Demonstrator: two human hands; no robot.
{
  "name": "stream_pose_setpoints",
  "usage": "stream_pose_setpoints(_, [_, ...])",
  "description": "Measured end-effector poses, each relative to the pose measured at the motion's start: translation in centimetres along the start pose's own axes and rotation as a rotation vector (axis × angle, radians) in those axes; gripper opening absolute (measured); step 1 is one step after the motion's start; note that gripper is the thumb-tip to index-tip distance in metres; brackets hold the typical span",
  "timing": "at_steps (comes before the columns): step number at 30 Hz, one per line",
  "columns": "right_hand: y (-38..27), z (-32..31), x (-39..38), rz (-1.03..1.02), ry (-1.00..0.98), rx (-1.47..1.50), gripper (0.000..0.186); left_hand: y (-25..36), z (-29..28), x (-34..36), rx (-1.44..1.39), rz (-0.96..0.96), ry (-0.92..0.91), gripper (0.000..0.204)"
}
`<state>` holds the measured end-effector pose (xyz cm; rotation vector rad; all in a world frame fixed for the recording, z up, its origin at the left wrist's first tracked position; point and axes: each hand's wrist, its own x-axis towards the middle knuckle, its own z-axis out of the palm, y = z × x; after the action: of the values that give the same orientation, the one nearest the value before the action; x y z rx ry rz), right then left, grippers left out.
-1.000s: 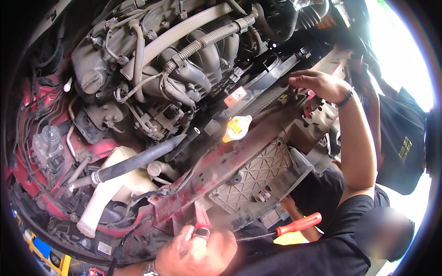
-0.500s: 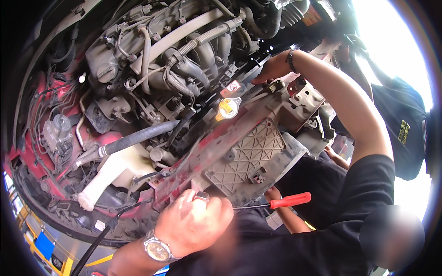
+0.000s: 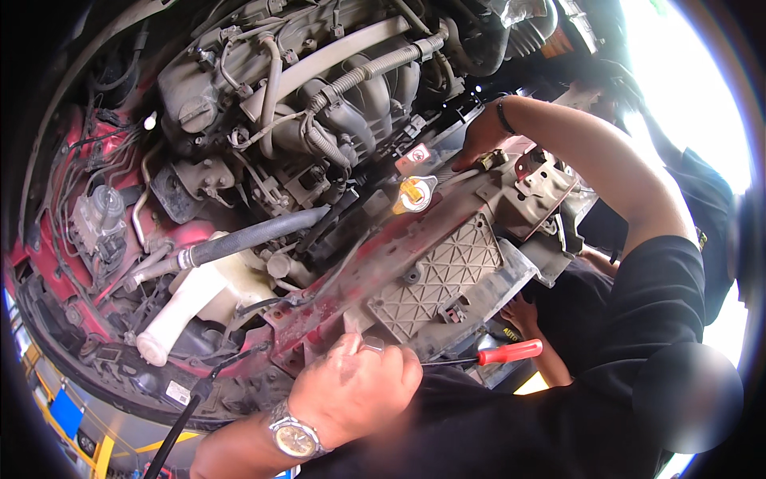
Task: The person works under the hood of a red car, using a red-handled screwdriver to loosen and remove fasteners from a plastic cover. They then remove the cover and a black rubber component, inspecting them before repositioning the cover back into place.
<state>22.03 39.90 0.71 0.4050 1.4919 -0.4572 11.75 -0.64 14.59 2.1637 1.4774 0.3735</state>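
Observation:
My left hand (image 3: 356, 385), wearing a watch and a ring, is closed on a red-handled screwdriver (image 3: 511, 352) near its metal shaft; the handle points right. Its fingertips are hidden against the dusty red front panel (image 3: 287, 335) of an open engine bay. Just above and right lies a ribbed grey plate (image 3: 447, 275). Farther up are a yellow-tabbed cap (image 3: 412, 192) and, left of it, a pale reservoir with a white neck (image 3: 179, 307). My right hand is not in view.
A co-worker in black leans in from the right, one hand (image 3: 479, 140) reaching beside the radiator top. Another hand (image 3: 523, 315) is low behind the plate, near more dark clothing. The engine (image 3: 351, 112) fills the upper middle. Yellow lift parts (image 3: 104, 455) show at lower left.
My left hand and the screwdriver appear higher than a second ago. The co-worker's raised hand has moved left and down toward the radiator top. The view has shifted slightly.

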Motion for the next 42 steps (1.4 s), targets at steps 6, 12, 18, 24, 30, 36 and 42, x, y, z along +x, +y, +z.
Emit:
stream_pose_setpoints(6, [0.1,0.3,0.4,-0.011,-0.037,0.153,0.082,-0.1,0.3,0.1,-0.015,0.011,-0.018,0.015])
stream_pose_setpoints(12, [0.3,-2.1,-9.1,0.0,0.646,0.089,0.057,0.1,-0.2,0.2,-0.008,0.005,-0.014,0.016])
stream_pose_setpoints(18, [-2.1,10.5,-17.6,-0.72,1.918,0.878,0.024,0.2,-0.2,0.1,0.009,0.049,0.035,0.019])
stream_pose_setpoints(24, [-9.5,22.0,-12.8,-1.144,2.111,1.099,0.038,0.2,-1.4,0.5,0.082,0.128,0.143,0.022])
stream_pose_setpoints(30, [-14.5,26.1,-9.7,-1.428,1.263,1.373,0.035,0.7,-1.6,0.9,0.074,0.153,0.107,0.024])
stream_pose_setpoints(36, [-15.0,26.5,-11.9,-1.354,0.794,0.934,0.048,-0.1,-2.0,0.2,-0.029,0.169,0.22,0.036])
stream_pose_setpoints(42, [-14.1,31.2,-14.1,-1.178,0.705,1.018,0.044,0.2,-3.2,-0.1,0.073,-0.02,0.374,0.043])
